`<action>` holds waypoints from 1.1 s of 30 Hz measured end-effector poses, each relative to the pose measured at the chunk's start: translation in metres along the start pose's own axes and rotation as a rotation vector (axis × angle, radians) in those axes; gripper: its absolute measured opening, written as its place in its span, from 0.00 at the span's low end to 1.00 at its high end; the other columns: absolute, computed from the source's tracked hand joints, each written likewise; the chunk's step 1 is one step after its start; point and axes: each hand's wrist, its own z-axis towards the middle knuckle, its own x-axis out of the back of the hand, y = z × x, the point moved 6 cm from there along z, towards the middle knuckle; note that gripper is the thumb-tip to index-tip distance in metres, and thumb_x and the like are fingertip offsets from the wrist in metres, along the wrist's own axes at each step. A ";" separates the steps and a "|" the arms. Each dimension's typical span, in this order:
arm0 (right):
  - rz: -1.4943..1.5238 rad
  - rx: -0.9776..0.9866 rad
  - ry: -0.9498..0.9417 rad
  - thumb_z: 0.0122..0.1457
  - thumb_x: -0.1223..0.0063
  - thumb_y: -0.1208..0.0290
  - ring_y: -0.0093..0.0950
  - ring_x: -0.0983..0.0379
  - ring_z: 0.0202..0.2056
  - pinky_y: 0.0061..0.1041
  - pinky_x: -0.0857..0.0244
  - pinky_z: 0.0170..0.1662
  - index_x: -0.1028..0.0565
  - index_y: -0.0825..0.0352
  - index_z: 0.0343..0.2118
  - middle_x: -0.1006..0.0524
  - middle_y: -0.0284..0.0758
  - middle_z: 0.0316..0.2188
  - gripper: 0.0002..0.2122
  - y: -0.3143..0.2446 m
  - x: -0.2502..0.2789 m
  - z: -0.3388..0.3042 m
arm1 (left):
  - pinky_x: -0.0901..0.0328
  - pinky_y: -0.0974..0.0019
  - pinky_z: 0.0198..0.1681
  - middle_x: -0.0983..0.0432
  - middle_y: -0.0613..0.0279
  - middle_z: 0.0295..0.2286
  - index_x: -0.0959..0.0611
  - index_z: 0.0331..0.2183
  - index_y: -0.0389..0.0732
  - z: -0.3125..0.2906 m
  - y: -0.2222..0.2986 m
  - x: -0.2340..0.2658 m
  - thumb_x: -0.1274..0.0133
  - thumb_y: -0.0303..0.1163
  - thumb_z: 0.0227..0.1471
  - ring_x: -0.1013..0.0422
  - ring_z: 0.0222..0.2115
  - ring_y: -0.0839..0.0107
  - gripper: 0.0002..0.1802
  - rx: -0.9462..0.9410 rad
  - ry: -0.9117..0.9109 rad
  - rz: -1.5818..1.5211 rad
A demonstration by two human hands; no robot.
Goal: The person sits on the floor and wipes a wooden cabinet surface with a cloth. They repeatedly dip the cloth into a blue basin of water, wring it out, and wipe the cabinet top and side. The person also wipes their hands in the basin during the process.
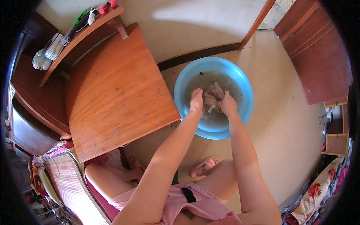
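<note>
A light-blue round basin point(245, 80) holds cloudy grey water. In its middle lies a wet, bunched brownish-grey cloth point(213, 93), with a paler end sticking out toward me. My right hand point(228, 104) is closed on the right side of the cloth, its fingers partly hidden behind the back of the hand. At the cloth's left edge is my left hand point(196, 100), its fingers pressed together and closed against the fabric; the fingertips are partly hidden. A small dark bit point(201, 74) floats near the basin's far side.
Left of the basin stands a wooden table point(116, 90), its corner close to the rim. A shelf point(86, 33) above it carries small items. A reddish-brown door point(315, 56) stands at the right. My sandalled foot point(204, 167) rests on the floor nearer me.
</note>
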 end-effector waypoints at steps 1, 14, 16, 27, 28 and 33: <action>-0.116 -0.008 -0.081 0.53 0.45 0.68 0.48 0.26 0.41 0.45 0.31 0.42 0.36 0.67 0.44 0.24 0.48 0.38 0.18 -0.002 -0.004 -0.003 | 0.51 0.43 0.59 0.46 0.68 0.61 0.37 0.59 0.56 0.001 -0.001 0.002 0.60 0.49 0.60 0.51 0.62 0.60 0.27 -0.029 0.004 0.036; 0.563 0.130 0.098 0.44 0.37 0.76 0.38 0.25 0.35 0.34 0.31 0.39 0.32 0.66 0.39 0.24 0.42 0.35 0.19 -0.026 0.069 -0.006 | 0.42 0.52 0.52 0.42 0.62 0.58 0.37 0.58 0.50 -0.019 -0.017 -0.011 0.55 0.50 0.57 0.42 0.54 0.60 0.30 0.203 0.073 -0.248; 0.699 0.144 0.104 0.44 0.38 0.77 0.35 0.25 0.35 0.31 0.31 0.39 0.31 0.65 0.40 0.24 0.40 0.34 0.19 -0.036 0.087 -0.014 | 0.42 0.53 0.52 0.42 0.60 0.58 0.39 0.59 0.47 -0.030 -0.020 -0.025 0.57 0.51 0.58 0.41 0.55 0.60 0.32 0.389 0.014 -0.366; 0.222 0.231 0.379 0.42 0.39 0.80 0.45 0.27 0.38 0.40 0.33 0.38 0.30 0.58 0.40 0.28 0.40 0.38 0.20 -0.029 0.092 -0.031 | 0.53 0.42 0.62 0.56 0.59 0.65 0.43 0.63 0.49 0.008 -0.032 -0.046 0.53 0.53 0.55 0.61 0.65 0.49 0.39 -0.462 -0.254 1.624; 0.181 0.245 0.339 0.43 0.39 0.79 0.45 0.27 0.38 0.40 0.32 0.38 0.30 0.58 0.40 0.29 0.39 0.38 0.20 -0.024 0.082 -0.030 | 0.56 0.41 0.63 0.58 0.59 0.65 0.43 0.63 0.51 -0.004 -0.027 -0.047 0.51 0.53 0.54 0.64 0.66 0.49 0.40 -0.518 -0.240 1.821; 0.007 0.293 0.131 0.43 0.39 0.77 0.45 0.27 0.39 0.41 0.31 0.38 0.31 0.56 0.40 0.30 0.37 0.39 0.20 -0.020 0.033 -0.038 | 0.63 0.35 0.63 0.64 0.63 0.66 0.49 0.65 0.59 0.000 -0.022 -0.022 0.47 0.55 0.50 0.73 0.66 0.50 0.46 -0.454 -0.188 2.061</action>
